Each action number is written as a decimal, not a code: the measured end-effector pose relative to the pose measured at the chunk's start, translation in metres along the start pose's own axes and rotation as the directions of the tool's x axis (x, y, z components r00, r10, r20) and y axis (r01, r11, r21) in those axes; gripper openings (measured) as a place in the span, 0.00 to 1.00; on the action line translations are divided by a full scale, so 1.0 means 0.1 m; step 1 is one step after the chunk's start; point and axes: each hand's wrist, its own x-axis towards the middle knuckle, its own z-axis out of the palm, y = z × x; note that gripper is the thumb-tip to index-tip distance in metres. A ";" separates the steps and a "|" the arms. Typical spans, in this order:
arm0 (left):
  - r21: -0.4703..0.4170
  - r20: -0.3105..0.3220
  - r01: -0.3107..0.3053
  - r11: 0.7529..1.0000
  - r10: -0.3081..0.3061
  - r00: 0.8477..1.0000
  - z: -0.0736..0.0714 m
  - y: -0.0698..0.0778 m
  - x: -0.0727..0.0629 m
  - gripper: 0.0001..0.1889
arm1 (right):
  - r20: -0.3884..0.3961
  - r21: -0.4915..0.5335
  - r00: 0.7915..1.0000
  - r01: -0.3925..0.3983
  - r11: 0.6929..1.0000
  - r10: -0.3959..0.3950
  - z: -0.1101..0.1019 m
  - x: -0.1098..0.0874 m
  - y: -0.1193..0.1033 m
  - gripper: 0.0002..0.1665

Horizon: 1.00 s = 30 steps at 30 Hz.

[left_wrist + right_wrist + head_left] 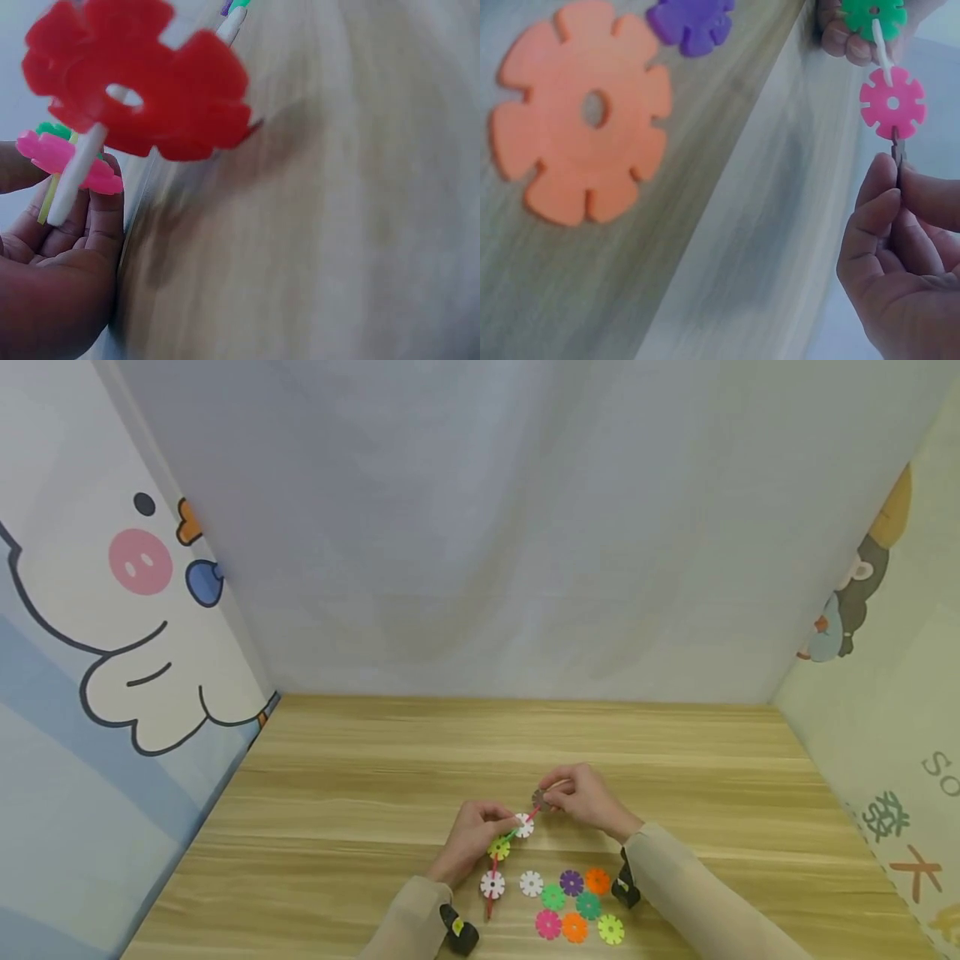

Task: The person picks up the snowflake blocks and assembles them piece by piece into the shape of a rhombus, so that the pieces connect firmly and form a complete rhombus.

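Note:
A chain of slotted plastic discs runs up the table, neighbouring discs standing crosswise. In the head view, a white disc (pixel 492 885) and a yellow disc (pixel 498 848) belong to its lower part. My left hand (pixel 471 837) pinches the chain near its upper white disc (pixel 524 826). Between my right thumb and fingers is a dark grey disc (pixel 538 797), at the chain's upper end. The right wrist view has this disc edge-on in my right hand (pixel 900 255), meeting the rim of a pink disc (pixel 909 105). A red disc (pixel 187 97) looms before my left hand (pixel 67 300).
Loose discs lie right of the chain: a white disc (pixel 532 884), a purple disc (pixel 572 883), two orange discs, two green discs, a pink disc (pixel 548 925) and a yellow-green disc (pixel 611 930). A pale curtain (pixel 480 568) hangs behind the wooden table (pixel 360 760).

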 end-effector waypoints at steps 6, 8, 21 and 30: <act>0.004 -0.002 0.014 1.000 -0.014 1.000 0.00 0.01 0.00 0.06 | -0.004 -0.003 1.000 -0.021 1.000 0.021 0.00 0.01 0.02 0.07; 0.007 -0.012 0.018 1.000 -0.018 1.000 0.00 0.01 -0.01 0.06 | -0.002 -0.001 1.000 -0.017 1.000 0.017 0.01 0.01 0.02 0.07; -0.001 -0.034 0.020 1.000 -0.020 0.999 0.02 0.00 0.00 0.05 | -0.032 0.020 0.999 -0.019 1.000 0.019 0.05 0.00 0.04 0.06; -0.033 0.040 0.052 0.998 -0.051 0.998 -0.03 0.01 0.00 0.08 | -0.001 0.054 1.000 0.010 0.998 -0.010 0.05 0.00 0.03 0.07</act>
